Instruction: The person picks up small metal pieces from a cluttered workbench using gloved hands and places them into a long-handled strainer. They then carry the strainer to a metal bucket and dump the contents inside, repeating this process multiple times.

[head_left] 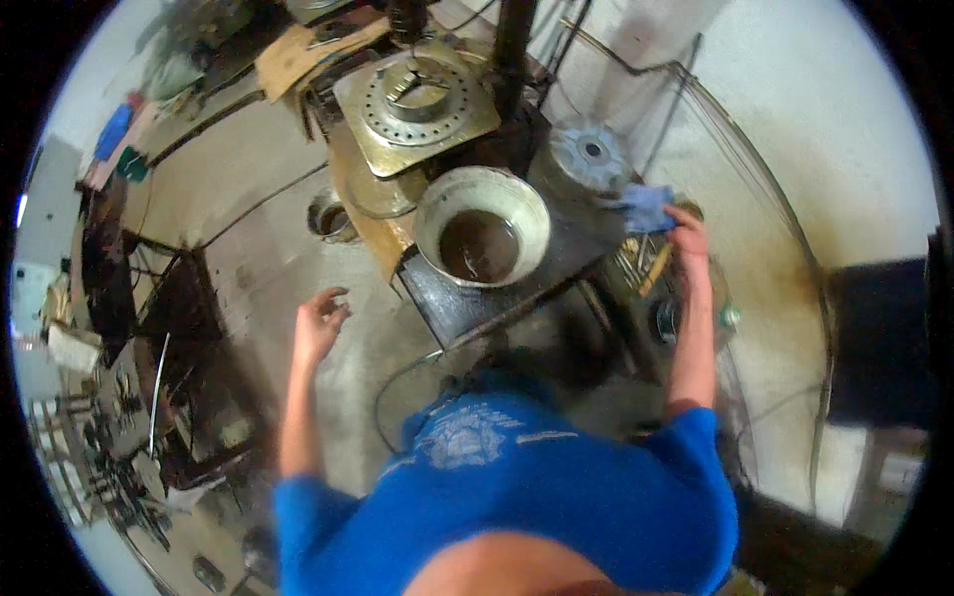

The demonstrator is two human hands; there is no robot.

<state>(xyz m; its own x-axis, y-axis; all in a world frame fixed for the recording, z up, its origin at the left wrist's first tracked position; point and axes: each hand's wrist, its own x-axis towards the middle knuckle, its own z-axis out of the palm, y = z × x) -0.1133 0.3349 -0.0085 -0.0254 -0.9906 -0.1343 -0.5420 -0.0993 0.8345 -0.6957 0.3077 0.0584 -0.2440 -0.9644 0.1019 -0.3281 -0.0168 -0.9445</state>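
Observation:
My right hand (688, 236) is closed on the edge of a light blue cloth (649, 209), on the right beside a round grey metal part (591, 154) with a hole in its middle. My left hand (320, 320) is up over the floor on the left, holding nothing, its fingers bent and apart. Between my hands a whitish basin (537, 223) with dark brown liquid (477, 246) in it stands on a dark metal table (447, 308). Neither hand touches the basin.
Behind the basin, a square machine plate (363, 139) carries a ring of holes and a round chuck (417, 97). Several hand tools (636, 266) lie below the cloth. A small bucket (333, 217) stands on the floor at left. A hose (383, 397) runs near my body.

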